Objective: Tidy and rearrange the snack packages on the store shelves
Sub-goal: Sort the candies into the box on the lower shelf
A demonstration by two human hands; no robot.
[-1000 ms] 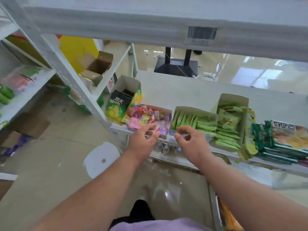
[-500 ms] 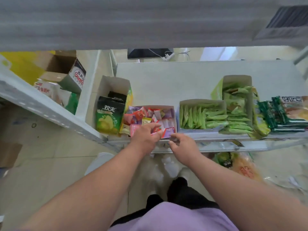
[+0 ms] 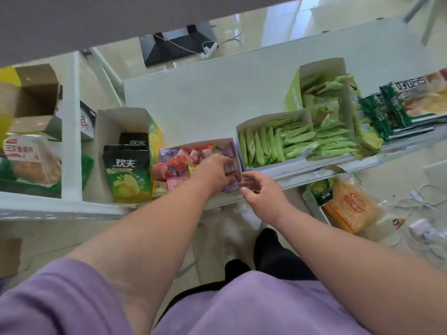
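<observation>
Here I see my left hand [image 3: 214, 171] reaching into the open cardboard box of mixed pink, red and purple candy packets [image 3: 180, 163] at the white shelf [image 3: 193, 97] front edge, grasp unclear; right hand [image 3: 260, 192] loosely curled beside it, holding nothing.

Centre of frame, an open white box [image 3: 235, 151] sits at the shelf's front edge, heaped with small pink, red and purple candy packets [image 3: 177, 165]. Just left, a black-and-green chip bag [image 3: 127, 175] stands upright in a taller carton [image 3: 116, 124]. To the right, green sachets [image 3: 273, 143] stand on edge in a box, more stacked flat behind. Far right, dark-green packs [image 3: 391, 112], possibly crackers, lie stacked.
</observation>
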